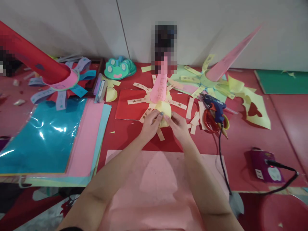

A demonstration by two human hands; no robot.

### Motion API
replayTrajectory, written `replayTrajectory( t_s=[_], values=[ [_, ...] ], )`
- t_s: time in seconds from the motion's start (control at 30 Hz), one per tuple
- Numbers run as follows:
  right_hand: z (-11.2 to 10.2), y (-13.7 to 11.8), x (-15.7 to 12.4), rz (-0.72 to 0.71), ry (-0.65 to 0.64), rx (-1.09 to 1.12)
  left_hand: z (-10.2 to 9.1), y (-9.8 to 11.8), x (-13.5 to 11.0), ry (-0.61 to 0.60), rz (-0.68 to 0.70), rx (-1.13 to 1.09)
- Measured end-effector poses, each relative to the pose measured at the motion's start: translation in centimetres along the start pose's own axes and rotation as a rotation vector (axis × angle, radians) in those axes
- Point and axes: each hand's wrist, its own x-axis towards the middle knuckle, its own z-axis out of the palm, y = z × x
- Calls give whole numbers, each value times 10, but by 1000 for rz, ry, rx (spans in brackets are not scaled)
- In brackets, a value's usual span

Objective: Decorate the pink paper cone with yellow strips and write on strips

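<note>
A small yellow paper piece [163, 109] is pinched between my left hand [152, 123] and my right hand [177, 124], thumbs and fingers closed on its lower sides. Right behind it stands a pink paper cone [159, 86], upright, with writing on its side. Cream paper strips [178, 104] marked with stars spread out around the cone's base. Below them lies a red sheet [125, 110]. One strip [160, 134] sticks out toward me beneath my hands. Whether the yellow paper touches the cone I cannot tell.
To the right are a blue glue gun [216, 107] with its cord, red-handled scissors [210, 123] and a purple power box [267, 166]. Another pink cone [226, 64] leans behind. At left are a red cone [36, 57], frog cutouts [117, 69] and coloured sheets [48, 138].
</note>
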Motion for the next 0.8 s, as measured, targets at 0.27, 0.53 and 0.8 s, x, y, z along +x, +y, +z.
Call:
replayTrajectory(
  t_s=[0.27,0.53,0.8],
  values=[
    [0,-3,0,-1,19,-6,-1,0,0,-16,-26,-1],
    [0,-5,0,3,56,-40,1,3,-1,-60,-135,-24],
    [0,-6,-1,-20,111,-98,2,3,-2,-67,-129,-18]
  ],
)
